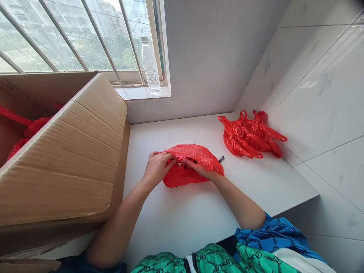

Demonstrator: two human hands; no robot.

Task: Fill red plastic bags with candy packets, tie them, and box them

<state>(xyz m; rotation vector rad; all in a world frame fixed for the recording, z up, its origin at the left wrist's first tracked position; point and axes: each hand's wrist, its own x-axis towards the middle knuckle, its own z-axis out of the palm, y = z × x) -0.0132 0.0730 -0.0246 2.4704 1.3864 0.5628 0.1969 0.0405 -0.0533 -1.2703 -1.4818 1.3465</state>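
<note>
A red plastic bag lies on the white tabletop in front of me, its mouth facing me. My left hand is closed on the left edge of the opening, fingers and thumb pinching the thin film. My right hand reaches into the mouth from the right. Its thumb points left, while the film covers most of its fingers, so its grip is hidden. Between the two hands, some dark red items with white marks show inside the bag; their kind is unclear.
Tied red plastic bags sit at the back right by the tiled wall. A large open cardboard box with red bags inside stands on the left. A small black object lies beside my bag. A clear water bottle stands on the windowsill.
</note>
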